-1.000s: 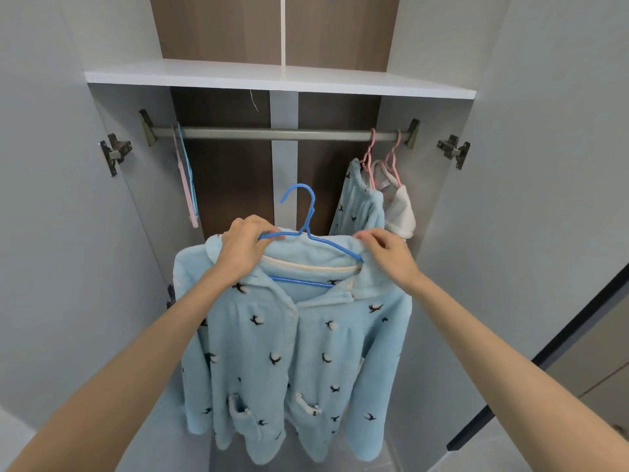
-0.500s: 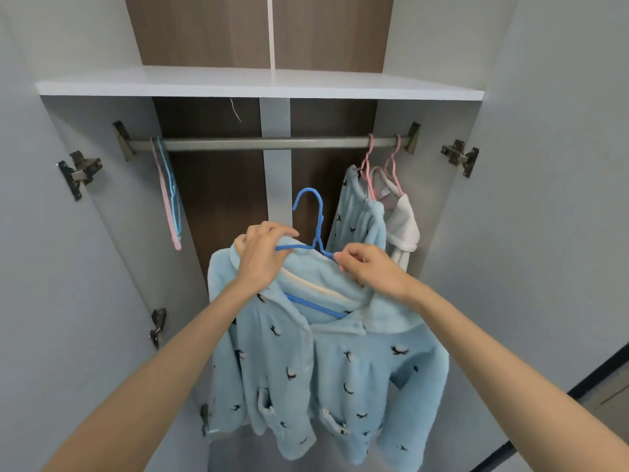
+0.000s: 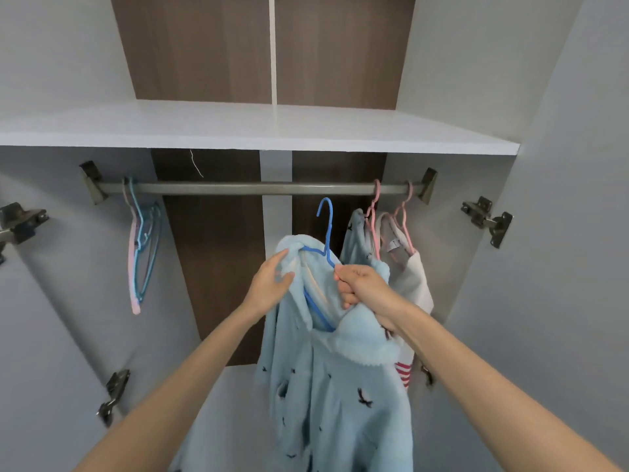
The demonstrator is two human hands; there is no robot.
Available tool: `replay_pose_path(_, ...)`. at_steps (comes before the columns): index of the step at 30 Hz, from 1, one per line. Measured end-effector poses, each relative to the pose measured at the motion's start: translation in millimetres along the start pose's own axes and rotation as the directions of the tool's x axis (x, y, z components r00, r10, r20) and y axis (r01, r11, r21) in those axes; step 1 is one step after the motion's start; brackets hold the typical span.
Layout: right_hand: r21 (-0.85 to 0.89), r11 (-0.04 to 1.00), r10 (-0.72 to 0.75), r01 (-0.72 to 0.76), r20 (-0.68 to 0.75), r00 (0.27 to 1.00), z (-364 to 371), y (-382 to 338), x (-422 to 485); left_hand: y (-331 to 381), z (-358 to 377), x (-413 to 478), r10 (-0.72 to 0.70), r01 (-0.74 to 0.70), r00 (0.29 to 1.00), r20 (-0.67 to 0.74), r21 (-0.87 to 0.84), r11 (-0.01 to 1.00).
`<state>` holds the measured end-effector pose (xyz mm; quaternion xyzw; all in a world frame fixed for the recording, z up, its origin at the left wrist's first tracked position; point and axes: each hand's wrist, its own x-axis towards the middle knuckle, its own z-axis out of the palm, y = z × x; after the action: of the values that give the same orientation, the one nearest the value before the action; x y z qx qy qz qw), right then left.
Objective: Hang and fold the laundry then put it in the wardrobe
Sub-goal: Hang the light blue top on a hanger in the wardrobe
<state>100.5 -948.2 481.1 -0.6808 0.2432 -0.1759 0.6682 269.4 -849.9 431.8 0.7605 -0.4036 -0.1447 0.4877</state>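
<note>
Half-way up, not yet hooked

A light blue fleece pyjama top printed with small dark birds (image 3: 340, 386) hangs on a slim blue clothes hanger (image 3: 328, 229). It is held up inside the wardrobe, in front of the brown back panel. The right hand (image 3: 360, 284) is clenched round the slim blue clothes hanger just below its neck, and some collar fleece is bunched into the same grip. The left hand (image 3: 270, 284) lies flat against the far shoulder of the top, fingers nearly straight and thumb resting on the fabric. The hanger's hook points up and sits just beneath the grey metal hanging rail (image 3: 238, 189), not over it.

Further right on the rail, two pink hangers (image 3: 374, 212) carry a matching blue fleece piece (image 3: 355, 240) and a white garment (image 3: 413, 281). The held top is close beside them. A red-and-white striped patch (image 3: 403, 373) shows below the right forearm. At the rail's left end dangles a bunch of empty blue and pink hangers (image 3: 143, 253). A white shelf (image 3: 238, 131) runs above the rail, and a metal door hinge (image 3: 486, 219) sits on the right-hand door
</note>
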Motion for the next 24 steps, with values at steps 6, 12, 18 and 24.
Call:
replay_pose_path(6,0.209,0.976,0.069,-0.064,-0.018,0.997,0,-8,59,1,10,40,-0.033,0.036,0.998,0.052,-0.058,0.998)
replay_pose_path(12,0.332,0.941,0.1,-0.068,-0.082,0.992,-7,-15,111,-2,8,79,-0.045,0.052,0.995,0.092,-0.066,0.996)
replay_pose_path(18,0.376,0.922,0.143,-0.087,-0.124,0.982,-18,-12,149,-1,3,116,-0.024,0.039,0.987,0.159,-0.088,0.995)
replay_pose_path(24,0.353,0.933,0.13,-0.068,-0.155,0.979,-19,-14,176,1,2,140,0.023,-0.002,0.978,0.209,-0.101,0.995)
